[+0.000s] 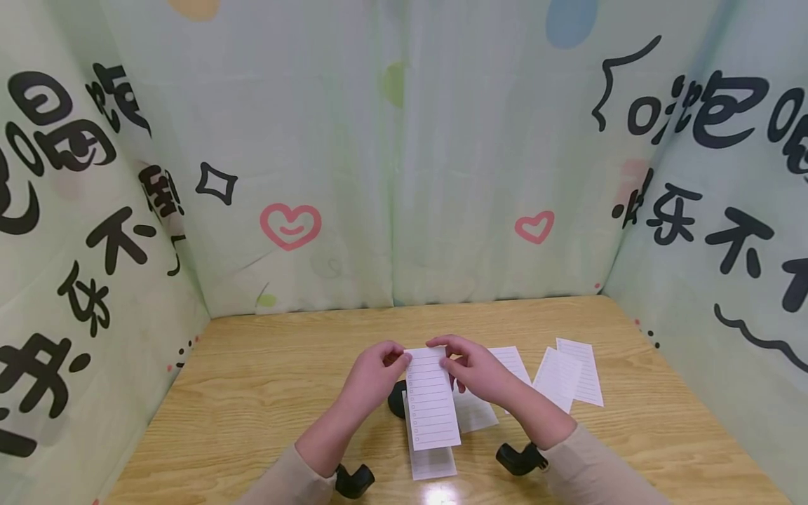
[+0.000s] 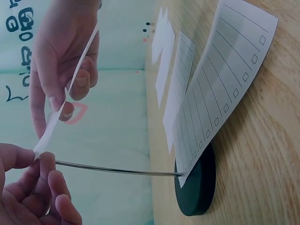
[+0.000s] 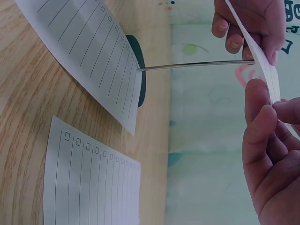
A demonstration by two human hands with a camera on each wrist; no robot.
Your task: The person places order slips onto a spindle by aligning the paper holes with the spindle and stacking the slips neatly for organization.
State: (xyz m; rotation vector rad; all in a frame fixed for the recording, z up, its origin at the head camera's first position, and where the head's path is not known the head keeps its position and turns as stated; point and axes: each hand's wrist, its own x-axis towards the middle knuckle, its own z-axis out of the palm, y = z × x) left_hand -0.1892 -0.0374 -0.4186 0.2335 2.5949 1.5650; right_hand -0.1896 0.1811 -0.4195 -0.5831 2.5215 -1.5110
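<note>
From the head view, we pinch the white lined paper slip (image 1: 432, 400) by its top corners, left hand (image 1: 374, 375) and right hand (image 1: 477, 370), above the wooden worktop (image 1: 252, 393).

Left wrist view: it looks light, floppy and easily torn on the thin metal spike (image 2: 117, 169).

Right wrist view: the spike rises from its black round base (image 3: 140, 65), so the edges seem the best hold.

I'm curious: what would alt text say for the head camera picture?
Two hands, the left hand and the right hand, pinch the top corners of a lined checklist slip above a wooden table. More slips lie to the right, and a black round base sits under the held slip.
</note>
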